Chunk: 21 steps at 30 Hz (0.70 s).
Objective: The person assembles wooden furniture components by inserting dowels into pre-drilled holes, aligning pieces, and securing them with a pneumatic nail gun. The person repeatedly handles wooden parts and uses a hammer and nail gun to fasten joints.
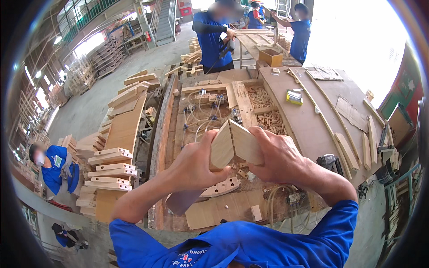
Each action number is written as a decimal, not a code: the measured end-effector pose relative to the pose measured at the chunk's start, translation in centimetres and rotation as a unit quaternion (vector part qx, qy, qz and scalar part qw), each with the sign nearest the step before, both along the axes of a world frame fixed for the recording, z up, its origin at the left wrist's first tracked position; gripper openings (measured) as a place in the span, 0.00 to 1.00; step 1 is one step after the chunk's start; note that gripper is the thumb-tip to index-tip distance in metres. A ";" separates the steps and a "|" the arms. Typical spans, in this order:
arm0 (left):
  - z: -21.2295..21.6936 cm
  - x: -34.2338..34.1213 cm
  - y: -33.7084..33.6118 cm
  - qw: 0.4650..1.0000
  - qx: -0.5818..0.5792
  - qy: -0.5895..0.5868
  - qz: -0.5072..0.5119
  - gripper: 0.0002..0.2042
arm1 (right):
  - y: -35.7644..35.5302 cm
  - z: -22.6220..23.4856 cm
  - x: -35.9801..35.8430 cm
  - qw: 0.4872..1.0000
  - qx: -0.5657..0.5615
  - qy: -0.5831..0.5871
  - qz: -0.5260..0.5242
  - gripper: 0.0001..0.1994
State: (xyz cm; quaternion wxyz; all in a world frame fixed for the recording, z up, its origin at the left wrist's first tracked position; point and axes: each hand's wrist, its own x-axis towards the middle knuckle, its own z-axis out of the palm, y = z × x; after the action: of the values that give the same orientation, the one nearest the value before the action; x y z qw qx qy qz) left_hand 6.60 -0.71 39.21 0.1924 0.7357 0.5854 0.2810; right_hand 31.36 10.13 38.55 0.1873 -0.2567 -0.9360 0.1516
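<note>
Two pale wooden pieces meet along an angled joint in front of me, a thin gap showing between them at the top. My left hand (pixel 194 163) is closed around the left wooden piece (pixel 222 148), its thumb up near the upper end. The right wooden piece (pixel 246 142) is gripped by my right hand (pixel 279 154), fingers wrapped over its outer side. Both are held above a wooden workbench with air hoses (pixel 203 118) and small fittings. Beyond my right hand, compartments hold many small wooden dowels (pixel 271 121). A drilled wooden piece (pixel 221 187) lies below my hands, partly hidden.
Stacked wooden parts with drilled ends (pixel 111 170) line a board at left. On the right tabletop (pixel 308 129) lie long strips, a yellow box (pixel 294 97) and a black power tool (pixel 328 163). Co-workers in blue (pixel 210 40) stand at the far bench; another person (pixel 56 167) is at left.
</note>
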 end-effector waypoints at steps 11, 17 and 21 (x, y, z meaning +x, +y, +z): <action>-1.3 0.8 -1.7 0.999 0.002 0.039 -0.005 0.41 | -2.5 1.0 0.7 0.994 -0.023 -0.104 -0.005 0.33; -2.1 0.9 -1.8 0.999 0.020 0.039 -0.004 0.41 | -2.7 0.9 0.5 0.992 -0.021 -0.120 -0.018 0.36; -2.3 0.8 -1.3 0.998 0.026 0.055 -0.003 0.41 | -2.5 0.2 0.4 0.995 -0.009 -0.097 -0.017 0.37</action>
State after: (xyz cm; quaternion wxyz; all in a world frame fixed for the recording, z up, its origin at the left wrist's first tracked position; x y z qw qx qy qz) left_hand 7.42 -2.01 36.90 0.1416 0.7563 0.5858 0.2545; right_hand 31.80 7.67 38.74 0.0954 -0.2879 -0.9438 0.1315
